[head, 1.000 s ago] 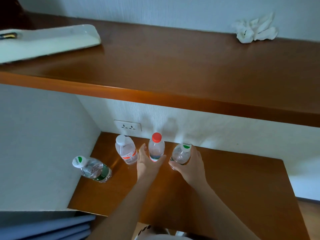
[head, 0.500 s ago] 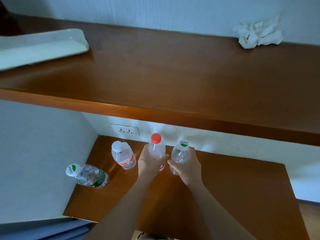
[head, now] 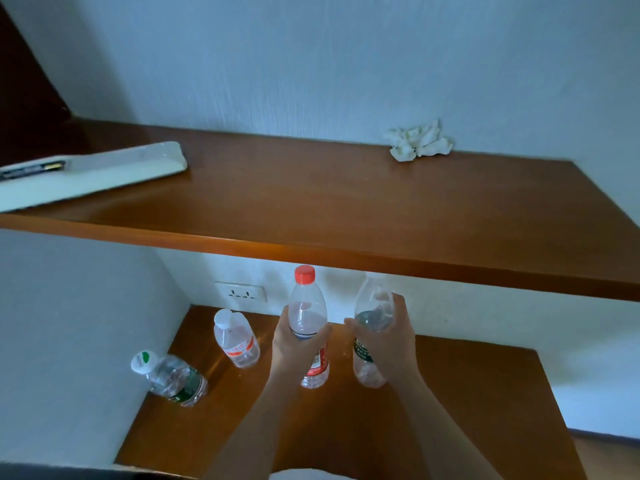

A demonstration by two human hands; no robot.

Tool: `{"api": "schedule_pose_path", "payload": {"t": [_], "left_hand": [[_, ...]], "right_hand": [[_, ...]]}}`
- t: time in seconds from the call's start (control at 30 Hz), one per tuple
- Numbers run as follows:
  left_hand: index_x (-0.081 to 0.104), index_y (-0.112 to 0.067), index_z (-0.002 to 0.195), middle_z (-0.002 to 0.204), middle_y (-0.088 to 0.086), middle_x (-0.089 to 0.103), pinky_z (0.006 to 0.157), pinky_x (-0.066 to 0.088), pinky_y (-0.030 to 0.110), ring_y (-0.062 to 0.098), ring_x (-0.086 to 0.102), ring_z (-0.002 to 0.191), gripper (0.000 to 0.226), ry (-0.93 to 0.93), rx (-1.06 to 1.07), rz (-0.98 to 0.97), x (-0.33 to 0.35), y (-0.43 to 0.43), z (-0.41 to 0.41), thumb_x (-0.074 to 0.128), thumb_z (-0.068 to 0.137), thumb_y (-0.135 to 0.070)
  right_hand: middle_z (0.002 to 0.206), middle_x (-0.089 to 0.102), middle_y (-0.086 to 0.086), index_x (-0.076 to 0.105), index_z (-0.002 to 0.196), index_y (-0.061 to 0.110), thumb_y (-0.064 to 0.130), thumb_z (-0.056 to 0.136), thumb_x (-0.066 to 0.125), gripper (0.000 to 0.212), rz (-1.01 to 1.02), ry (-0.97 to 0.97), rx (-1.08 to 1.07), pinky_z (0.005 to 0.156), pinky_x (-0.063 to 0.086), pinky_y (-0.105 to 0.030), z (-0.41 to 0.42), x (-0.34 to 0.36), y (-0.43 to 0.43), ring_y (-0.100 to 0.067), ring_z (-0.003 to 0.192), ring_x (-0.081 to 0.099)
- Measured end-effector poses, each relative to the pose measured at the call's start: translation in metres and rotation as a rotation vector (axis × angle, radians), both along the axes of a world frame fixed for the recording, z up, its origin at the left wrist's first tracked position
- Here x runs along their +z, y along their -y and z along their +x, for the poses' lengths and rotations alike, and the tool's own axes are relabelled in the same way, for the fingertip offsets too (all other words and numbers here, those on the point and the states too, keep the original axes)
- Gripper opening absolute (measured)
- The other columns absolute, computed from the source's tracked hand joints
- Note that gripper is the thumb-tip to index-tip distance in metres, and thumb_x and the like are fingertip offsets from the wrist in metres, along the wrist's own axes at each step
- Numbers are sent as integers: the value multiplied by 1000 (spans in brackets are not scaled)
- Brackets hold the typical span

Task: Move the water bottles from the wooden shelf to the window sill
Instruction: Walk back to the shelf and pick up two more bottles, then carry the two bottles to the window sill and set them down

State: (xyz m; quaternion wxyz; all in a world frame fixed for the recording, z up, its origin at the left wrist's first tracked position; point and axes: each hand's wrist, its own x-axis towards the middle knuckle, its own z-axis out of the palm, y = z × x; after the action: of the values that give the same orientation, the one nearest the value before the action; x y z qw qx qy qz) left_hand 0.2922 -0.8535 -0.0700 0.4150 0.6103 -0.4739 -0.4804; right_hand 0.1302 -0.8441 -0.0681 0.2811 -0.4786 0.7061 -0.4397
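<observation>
My left hand (head: 294,348) grips a clear bottle with a red cap (head: 308,306) around its middle, lifted above the lower wooden shelf (head: 467,393). My right hand (head: 388,337) grips a clear bottle with a green label (head: 370,372), also lifted; its cap is hidden by the upper shelf edge. Two bottles remain on the lower shelf at the left: one with a white cap and an orange label (head: 237,339), and one with a green and white cap (head: 169,375) leaning near the side wall.
An upper wooden shelf (head: 346,209) overhangs the bottles and bears a white tray (head: 104,174) at the left and a crumpled white tissue (head: 419,142) at the back right. A wall socket (head: 240,292) sits behind the bottles. A white side wall closes the left.
Both hands have closed round their bottles and lifted them off the lower shelf. The camera has tilted up, showing more of the wall.
</observation>
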Motion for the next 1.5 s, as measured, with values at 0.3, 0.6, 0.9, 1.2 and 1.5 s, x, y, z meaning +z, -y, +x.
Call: {"api": "schedule_pose_path", "payload": {"t": [0.3,0.6,0.9,1.2,1.5], "left_hand": [[46,-37,114,104,-14,60,54,45,7,7,61,93,50,37,43,-77,20,-26,16,80,79,-28],[51,-25,123,103,-2,67,67,54,11,8,68,93,54,-20,279,-140,36,-76,33,80,78,-31],[54,-30,113,95,-7,68,68,55,16,11,68,92,50,27,722,-139,41,-177,60,83,72,-36],[60,-18,102,87,1,72,65,53,18,9,70,77,34,20,1197,-119,48,-309,101,81,76,-11],[60,-18,100,90,4,71,71,57,25,15,70,81,35,105,1634,-94,44,-449,133,84,75,-15]], "right_hand": [[120,52,10,40,137,24,40,74,85,79,-6,35,82,85,52,-22,13,3,-9,-13,106,56],[108,55,25,44,124,38,45,69,87,70,0,183,385,68,46,-7,27,12,-26,3,96,60],[115,55,29,41,129,43,51,66,84,76,24,264,827,69,49,-4,81,16,-70,8,105,59],[116,60,26,46,125,44,48,68,86,69,44,231,1334,76,44,0,179,17,-148,18,105,55],[102,66,19,55,112,31,30,67,91,58,79,203,1722,75,44,-4,274,19,-260,8,93,63]]}}
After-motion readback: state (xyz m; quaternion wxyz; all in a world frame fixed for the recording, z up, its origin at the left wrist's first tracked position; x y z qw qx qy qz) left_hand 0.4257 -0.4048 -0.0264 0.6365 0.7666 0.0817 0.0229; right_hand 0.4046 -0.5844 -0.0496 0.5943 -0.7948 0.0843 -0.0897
